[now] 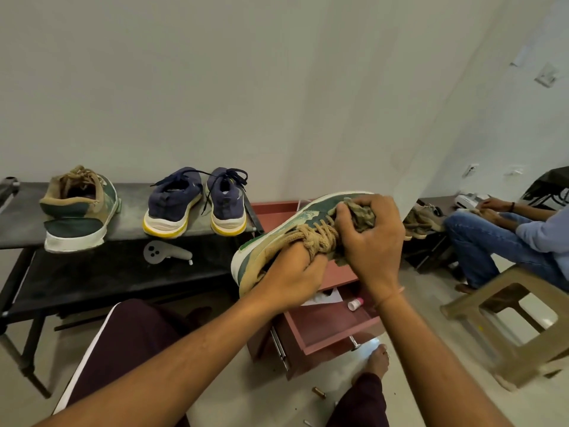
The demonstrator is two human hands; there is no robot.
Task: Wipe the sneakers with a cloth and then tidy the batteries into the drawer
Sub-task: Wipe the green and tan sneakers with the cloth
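Sneaker point(286, 229) sits above the open drawer point(326, 331), left hand point(289, 278) gripping its laces, right hand point(369, 238) clutching a bunched cloth point(361, 215) against it, its heel hidden; a blurred battery point(318, 392) lies before the drawer.

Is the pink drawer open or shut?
Open. The drawer is pulled out, so you can see inside it: a small bottle and some paper.

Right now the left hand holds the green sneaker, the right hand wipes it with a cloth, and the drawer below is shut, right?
Not quite: the head view shows the drawer pulled open, not shut. The rest holds: the left hand holds the green sneaker and the right hand wipes it with a cloth.
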